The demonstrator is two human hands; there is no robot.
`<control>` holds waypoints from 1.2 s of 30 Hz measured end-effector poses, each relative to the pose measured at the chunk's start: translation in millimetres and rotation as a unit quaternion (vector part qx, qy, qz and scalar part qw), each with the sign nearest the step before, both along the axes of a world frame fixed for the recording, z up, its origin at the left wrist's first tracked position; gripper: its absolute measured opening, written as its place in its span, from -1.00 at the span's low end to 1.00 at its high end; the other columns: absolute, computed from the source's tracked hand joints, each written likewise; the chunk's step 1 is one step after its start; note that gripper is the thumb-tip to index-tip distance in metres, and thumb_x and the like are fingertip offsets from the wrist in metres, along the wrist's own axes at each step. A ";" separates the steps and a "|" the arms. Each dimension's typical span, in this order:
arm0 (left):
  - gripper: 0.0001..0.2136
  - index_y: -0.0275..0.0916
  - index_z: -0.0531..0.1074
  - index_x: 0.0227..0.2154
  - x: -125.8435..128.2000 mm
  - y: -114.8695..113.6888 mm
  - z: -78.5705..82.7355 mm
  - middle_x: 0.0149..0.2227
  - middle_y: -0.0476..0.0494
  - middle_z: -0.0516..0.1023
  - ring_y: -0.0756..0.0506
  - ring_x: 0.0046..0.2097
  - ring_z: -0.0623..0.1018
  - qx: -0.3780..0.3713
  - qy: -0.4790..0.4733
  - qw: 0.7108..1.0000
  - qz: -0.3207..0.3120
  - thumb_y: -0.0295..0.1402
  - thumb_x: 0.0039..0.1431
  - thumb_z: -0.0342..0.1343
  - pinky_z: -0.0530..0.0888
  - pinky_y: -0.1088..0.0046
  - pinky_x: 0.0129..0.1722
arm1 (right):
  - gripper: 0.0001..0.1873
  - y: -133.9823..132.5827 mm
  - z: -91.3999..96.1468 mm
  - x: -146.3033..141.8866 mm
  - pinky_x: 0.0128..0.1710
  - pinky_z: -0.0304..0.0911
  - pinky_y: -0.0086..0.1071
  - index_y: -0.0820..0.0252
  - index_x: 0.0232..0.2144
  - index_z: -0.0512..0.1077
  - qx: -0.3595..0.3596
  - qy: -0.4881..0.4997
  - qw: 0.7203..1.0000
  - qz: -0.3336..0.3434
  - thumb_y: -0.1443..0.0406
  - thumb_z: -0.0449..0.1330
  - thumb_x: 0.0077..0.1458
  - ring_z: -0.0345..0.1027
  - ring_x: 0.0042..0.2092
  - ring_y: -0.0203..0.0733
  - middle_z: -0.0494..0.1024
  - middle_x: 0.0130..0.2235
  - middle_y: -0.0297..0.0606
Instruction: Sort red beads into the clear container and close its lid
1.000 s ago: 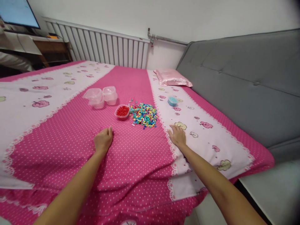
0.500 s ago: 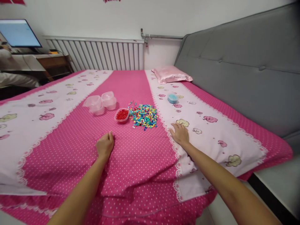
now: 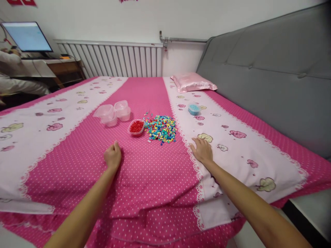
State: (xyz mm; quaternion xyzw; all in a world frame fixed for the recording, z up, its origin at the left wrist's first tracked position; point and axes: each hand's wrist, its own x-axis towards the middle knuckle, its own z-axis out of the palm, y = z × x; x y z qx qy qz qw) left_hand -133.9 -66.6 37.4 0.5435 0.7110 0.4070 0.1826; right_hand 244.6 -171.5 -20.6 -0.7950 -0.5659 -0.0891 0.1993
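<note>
My left hand [image 3: 112, 156] rests on the pink dotted bedsheet [image 3: 77, 162] as a loose fist, with nothing visible in it. My right hand [image 3: 202, 150] lies flat on the sheet's white flowered band, fingers stretched out. Between and beyond the hands is a heap of small mixed-colour beads [image 3: 161, 128]. A small clear tub of red beads [image 3: 136, 127] sits just left of the heap. A tub of blue beads [image 3: 193, 109] stands farther off to the right. Two empty clear tubs [image 3: 113, 112] stand behind the red one.
A pink satin pillow [image 3: 193, 82] lies at the head of the bed by the grey padded headboard [image 3: 271, 72]. A white radiator [image 3: 116, 60] lines the far wall. At far left, a monitor [image 3: 28, 36] on a desk and part of a seated person [image 3: 12, 74].
The camera view has tilted up and drifted slightly. Both hands stay on the sheet in nearly the same spots and the same poses.
</note>
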 end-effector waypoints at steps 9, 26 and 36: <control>-0.69 -0.31 0.27 -0.51 28.7 87.9 51.3 -0.61 0.11 0.21 0.15 -0.65 0.14 -0.088 -0.430 0.899 0.004 -0.16 0.22 -0.08 0.14 0.62 -0.67 | -0.55 0.3 0.2 0.3 0.06 0.02 -0.19 0.14 0.05 0.31 0.003 -0.007 1.000 -0.001 0.10 -0.05 0.20 0.11 0.09 -0.04 0.32 0.09 -0.15; -0.64 -0.26 0.34 -0.58 83.4 152.3 60.2 -0.59 -0.08 0.41 0.04 -0.51 0.44 -0.073 -0.536 0.834 -0.106 -0.36 0.23 -0.26 0.40 0.55 -0.40 | -0.57 7.0 -2.8 3.2 0.06 0.02 -0.20 0.11 0.03 0.33 0.010 0.002 1.000 0.002 0.09 -0.03 0.18 0.12 0.09 -0.05 0.33 0.08 -0.17; -0.54 -0.29 0.41 -0.30 78.5 163.6 46.9 -0.09 -0.28 0.50 -0.07 -0.01 0.47 0.006 -0.321 0.920 -0.226 -0.19 0.22 -0.39 0.29 0.34 0.08 | -0.57 6.9 -4.1 4.1 0.07 0.00 -0.18 0.11 0.03 0.32 0.014 0.007 1.000 0.004 0.09 -0.03 0.18 0.11 0.10 -0.05 0.32 0.08 -0.17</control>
